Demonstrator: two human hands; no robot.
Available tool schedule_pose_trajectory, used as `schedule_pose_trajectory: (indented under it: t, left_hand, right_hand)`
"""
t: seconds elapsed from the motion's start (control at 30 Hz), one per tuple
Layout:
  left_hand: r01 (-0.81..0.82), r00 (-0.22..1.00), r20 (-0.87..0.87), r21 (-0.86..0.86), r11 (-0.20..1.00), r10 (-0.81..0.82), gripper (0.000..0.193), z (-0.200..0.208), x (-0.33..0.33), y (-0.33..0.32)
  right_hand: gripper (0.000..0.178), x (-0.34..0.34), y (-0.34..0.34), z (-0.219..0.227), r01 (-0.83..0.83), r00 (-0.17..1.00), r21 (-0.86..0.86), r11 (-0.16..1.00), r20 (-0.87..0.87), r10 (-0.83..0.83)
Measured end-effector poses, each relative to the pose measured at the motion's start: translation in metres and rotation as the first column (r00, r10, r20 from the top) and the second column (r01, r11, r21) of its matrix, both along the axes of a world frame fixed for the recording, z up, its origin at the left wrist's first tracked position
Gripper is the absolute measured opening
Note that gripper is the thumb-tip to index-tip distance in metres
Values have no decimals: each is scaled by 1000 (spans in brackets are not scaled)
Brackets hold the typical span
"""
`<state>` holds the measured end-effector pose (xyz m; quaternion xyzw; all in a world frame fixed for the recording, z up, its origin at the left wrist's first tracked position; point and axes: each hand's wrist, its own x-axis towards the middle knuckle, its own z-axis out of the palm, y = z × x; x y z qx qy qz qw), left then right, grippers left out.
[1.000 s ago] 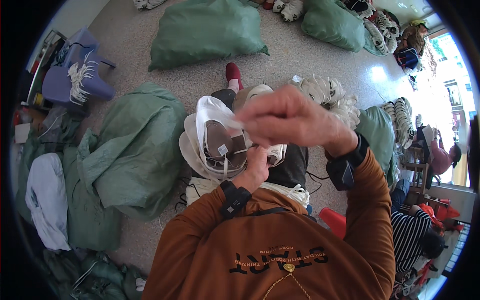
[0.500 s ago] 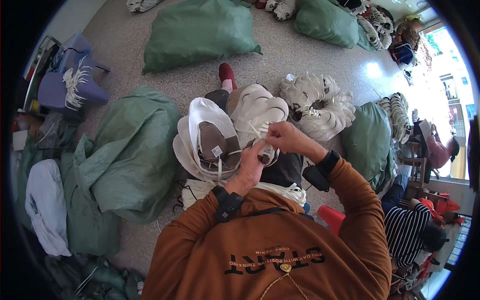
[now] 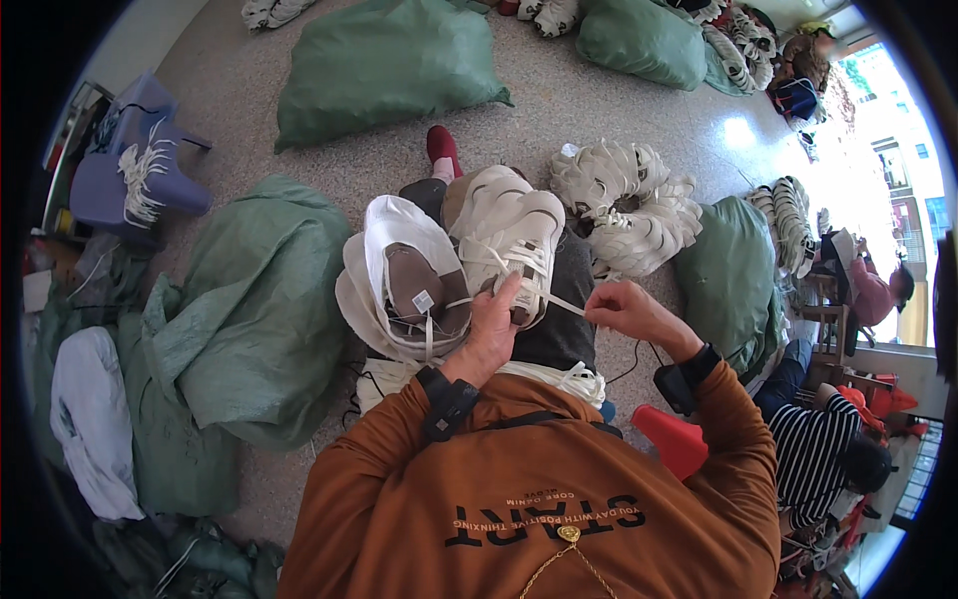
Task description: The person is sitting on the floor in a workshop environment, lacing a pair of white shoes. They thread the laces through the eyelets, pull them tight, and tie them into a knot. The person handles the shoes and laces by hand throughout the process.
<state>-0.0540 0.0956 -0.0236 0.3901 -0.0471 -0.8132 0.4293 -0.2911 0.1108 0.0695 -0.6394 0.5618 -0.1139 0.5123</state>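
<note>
On my lap lies a stack of white shoe uppers, the top one a sneaker upper (image 3: 531, 228) with white lacing across its front. My left hand (image 3: 491, 331) grips that upper by its opening, thumb pressed beside the lacing. Off to the right, my right hand (image 3: 635, 311) pinches the end of a white shoelace (image 3: 564, 302), which stretches taut from the eyelets. Left of the stack stands another bundle of white uppers (image 3: 377, 235) with brown lining and a small white tag. A bunch of loose white laces (image 3: 554, 377) lies across my lap, partly hidden by my left forearm.
A ring of white uppers (image 3: 639, 225) rests on the floor beyond my right hand. Green sacks stand at left (image 3: 269, 329), right (image 3: 733, 280) and ahead (image 3: 389, 70). A purple chair (image 3: 130, 195) holds more laces. Near my right elbow is a red object (image 3: 671, 439). Other people sit at right.
My right hand has moved away from the upper to the right, drawing the lace out straight. My left hand stays on the upper, its thumb now beside the lacing.
</note>
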Motion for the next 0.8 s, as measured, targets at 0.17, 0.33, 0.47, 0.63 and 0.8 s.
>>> schedule_pose_trajectory:
  t: [0.17, 0.33, 0.47, 0.63, 0.8]
  left_hand:
    - [2, 999, -44, -46, 999, -4, 27, -1, 5, 3]
    - [18, 998, -57, 26, 1000, -17, 27, 6, 5, -3]
    - [-28, 999, 50, 124, 992, 22, 27, -7, -4, -6]
    - [-12, 1000, 26, 103, 995, 9, 28, -9, -6, -6]
    - [-69, 997, 26, 61, 996, 68, 28, -12, -9, -4]
  right_hand:
    - [18, 14, -68, 23, 123, 989, -87, 989, 89, -115]
    - [18, 49, -88, -15, 90, 971, -108, 990, 232, -63]
    - [15, 66, -82, -29, 11, 977, -152, 988, 210, 22]
    - [15, 66, -82, -37, -55, 991, -251, 966, 106, 84]
    - [14, 76, -92, -30, -191, 977, -361, 913, 23, 213]
